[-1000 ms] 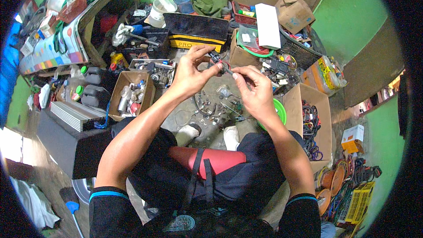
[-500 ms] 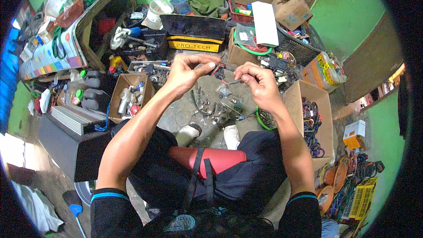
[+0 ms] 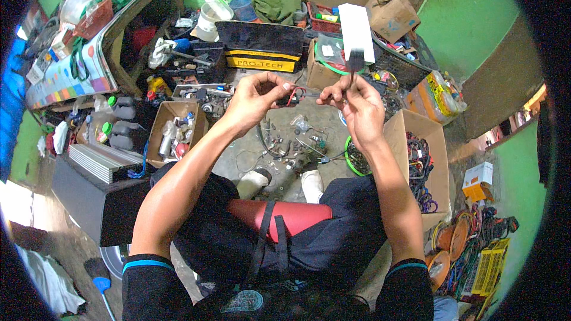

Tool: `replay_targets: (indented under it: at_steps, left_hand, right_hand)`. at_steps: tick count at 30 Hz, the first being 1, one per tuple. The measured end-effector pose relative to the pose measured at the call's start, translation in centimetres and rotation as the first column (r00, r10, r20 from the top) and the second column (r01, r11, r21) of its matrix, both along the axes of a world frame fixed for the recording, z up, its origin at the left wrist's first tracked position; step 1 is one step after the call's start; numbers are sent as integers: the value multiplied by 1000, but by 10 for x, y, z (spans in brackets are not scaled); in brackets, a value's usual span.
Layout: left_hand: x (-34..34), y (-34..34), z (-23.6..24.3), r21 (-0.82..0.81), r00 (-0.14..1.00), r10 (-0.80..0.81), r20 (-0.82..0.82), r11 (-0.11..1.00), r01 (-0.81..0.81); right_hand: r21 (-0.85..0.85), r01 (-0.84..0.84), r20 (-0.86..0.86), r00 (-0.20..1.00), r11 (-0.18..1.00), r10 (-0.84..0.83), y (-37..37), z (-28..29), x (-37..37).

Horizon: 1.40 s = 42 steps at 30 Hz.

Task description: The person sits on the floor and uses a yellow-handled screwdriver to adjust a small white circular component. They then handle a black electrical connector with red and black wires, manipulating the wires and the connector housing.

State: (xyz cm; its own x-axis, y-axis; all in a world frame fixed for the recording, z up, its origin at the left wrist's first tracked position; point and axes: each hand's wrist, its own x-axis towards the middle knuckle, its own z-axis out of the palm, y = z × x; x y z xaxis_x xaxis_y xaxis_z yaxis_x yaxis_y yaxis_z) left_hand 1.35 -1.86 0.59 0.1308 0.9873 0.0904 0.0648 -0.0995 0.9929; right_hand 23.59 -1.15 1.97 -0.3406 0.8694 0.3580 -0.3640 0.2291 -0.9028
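Note:
My left hand [image 3: 259, 100] is closed in a pinch on a small dark part with red and black wires [image 3: 295, 96]. To its right, my right hand [image 3: 361, 110] grips a black cable [image 3: 352, 76] whose thick, dark end sticks up above the fingers, smeared by motion. A thin dark line bridges the space between the hands; whether it belongs to the same cable I cannot tell. Below them on the concrete floor lie several scattered small parts [image 3: 297, 142] and short cable pieces.
A cardboard box of cables [image 3: 443, 160] stands at the right, beside a green-rimmed basket [image 3: 352, 163]. Another cardboard box [image 3: 157, 134] with mixed parts is at the left. Ahead sits an open black and yellow toolbox [image 3: 262, 62]. A red cylindrical object [image 3: 306, 214] lies across my lap.
My right hand has turned upward and moved slightly right, lifting the cable's dark end above the fingers. The left hand keeps its pinch, and the wired part has tilted.

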Motion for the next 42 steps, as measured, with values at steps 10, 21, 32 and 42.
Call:
replay_targets:
  at_steps: [10,21,32,42]
  left_hand:
    - [10,-5,-8,21,981,-133,-140,990,137]
    - [14,-11,-10,96,994,-1,112,995,-10]
    - [40,-34,-10,248,959,229,168,931,-266]
    - [35,-28,-16,773,810,501,-306,627,-95]
  right_hand:
    - [-12,152,106,983,988,-150,-12,2,-16]
    - [38,275,150,949,961,-277,-1,-3,-11]
    - [-377,148,186,979,914,-82,-1,-19,-18]
    - [-76,261,248,940,962,-235,-10,-17,-29]
